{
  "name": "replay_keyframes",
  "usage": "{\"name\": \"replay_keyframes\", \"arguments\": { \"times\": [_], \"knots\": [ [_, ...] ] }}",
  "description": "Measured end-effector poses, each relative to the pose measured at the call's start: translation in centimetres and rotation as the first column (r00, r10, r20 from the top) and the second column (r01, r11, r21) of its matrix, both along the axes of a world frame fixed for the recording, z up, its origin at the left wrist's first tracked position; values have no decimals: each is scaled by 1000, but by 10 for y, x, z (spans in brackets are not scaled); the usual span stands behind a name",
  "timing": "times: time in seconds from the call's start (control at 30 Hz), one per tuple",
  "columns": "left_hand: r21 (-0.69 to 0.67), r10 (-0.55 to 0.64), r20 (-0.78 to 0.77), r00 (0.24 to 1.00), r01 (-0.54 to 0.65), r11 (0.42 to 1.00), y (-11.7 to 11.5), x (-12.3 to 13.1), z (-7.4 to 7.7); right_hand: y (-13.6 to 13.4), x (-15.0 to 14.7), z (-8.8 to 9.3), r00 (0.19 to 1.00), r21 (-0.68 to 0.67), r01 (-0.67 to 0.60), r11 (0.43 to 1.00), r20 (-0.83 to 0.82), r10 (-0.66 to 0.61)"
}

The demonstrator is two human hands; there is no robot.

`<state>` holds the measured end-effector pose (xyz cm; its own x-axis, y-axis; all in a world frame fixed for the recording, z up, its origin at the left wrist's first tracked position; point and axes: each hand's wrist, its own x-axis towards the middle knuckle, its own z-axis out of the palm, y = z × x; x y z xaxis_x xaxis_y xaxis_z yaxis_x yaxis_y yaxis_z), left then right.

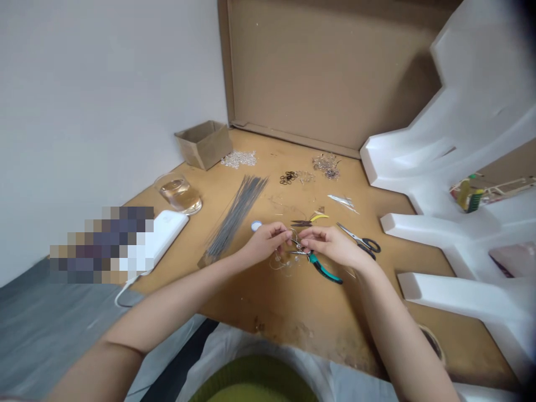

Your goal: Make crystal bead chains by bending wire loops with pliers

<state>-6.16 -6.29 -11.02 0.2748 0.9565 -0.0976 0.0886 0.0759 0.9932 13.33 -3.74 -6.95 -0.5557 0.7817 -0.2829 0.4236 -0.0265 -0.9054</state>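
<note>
Over the middle of the table, my left hand [268, 241] is closed in a pinch on a thin curved wire [294, 233]. Facing it, my right hand [333, 245] also pinches at this wire, close to a small clear bead [298, 244]. Just below the fingers lie pliers with green-black handles [324, 271], and a few clear bead pieces [278, 259] are scattered beside them. Yellow-handled pliers [312, 220] rest beyond my hands. Scissors with black handles [364, 243] lie to the right of my right hand. The fingertips partly hide the wire.
A bundle of grey wires [237, 218] lies left of centre. Behind it are a cardboard box [205, 146], clear beads [239, 159], black rings [288, 178] and a tangled wire pile [326, 164]. A glass of liquid [180, 192] and a white power bank [167, 237] stand left; white foam [422, 229] borders the right.
</note>
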Motion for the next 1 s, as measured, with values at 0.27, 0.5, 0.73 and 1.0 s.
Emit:
{"name": "replay_keyframes", "arguments": {
  "times": [0.27, 0.5, 0.73, 1.0],
  "knots": [
    [-43, -74, 62, 995, 77, 996, -7, 4, -11, -23, -16, -33, 984, 159, 170, 973, 20, -175],
    [-37, -88, -32, 996, 87, 996, -10, 9, -19, -31, -7, -44, 975, 64, 220, 973, 26, -222],
    [-30, -139, -223, 965, 136, 990, -9, 5, -22, -40, -14, -49, 977, 166, 171, 971, 99, -189],
    [16, -217, -314, 924, 234, 972, -13, 2, -26, -29, 9, -30, 964, 319, 170, 932, 142, -224]
  ]
}}
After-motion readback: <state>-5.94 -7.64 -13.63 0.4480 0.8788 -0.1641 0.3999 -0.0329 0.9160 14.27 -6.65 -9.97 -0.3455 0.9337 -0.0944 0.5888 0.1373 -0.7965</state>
